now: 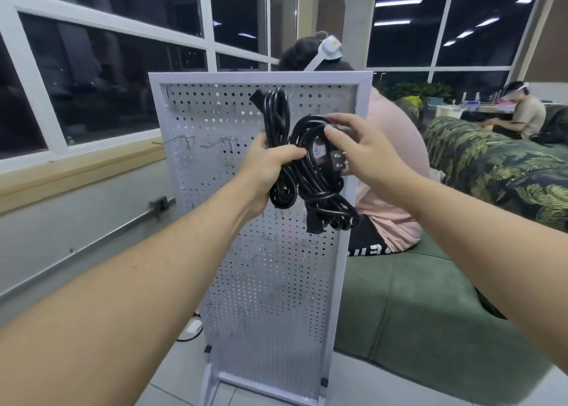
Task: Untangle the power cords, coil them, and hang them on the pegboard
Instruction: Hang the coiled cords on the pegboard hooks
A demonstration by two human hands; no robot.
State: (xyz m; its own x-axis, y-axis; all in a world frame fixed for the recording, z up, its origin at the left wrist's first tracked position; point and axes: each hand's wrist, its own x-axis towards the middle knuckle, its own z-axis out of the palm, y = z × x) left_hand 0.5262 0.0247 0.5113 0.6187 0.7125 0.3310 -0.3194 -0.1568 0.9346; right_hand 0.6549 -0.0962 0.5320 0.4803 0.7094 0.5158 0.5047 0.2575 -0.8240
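Two bundles of black power cords [310, 172] are held up in front of a white standing pegboard [264, 282]. My left hand [264, 172] grips both bundles around their middle. One bundle [276, 113] stands upward with a connector at its top. The other bundle loops to the right, its three-pin plug [336, 161] pointing right and a black connector [315, 225] hanging below. My right hand [359, 150] pinches the top loop of the right bundle between thumb and fingers. Metal hooks [184, 138] stick out of the pegboard, bare.
A green sofa [408, 298] stands right of the pegboard, with a person in a pink shirt [396, 159] seated behind the board. Another person [522, 113] sits at a far table. Windows and a sill [76, 172] run along the left wall. Tiled floor lies below.
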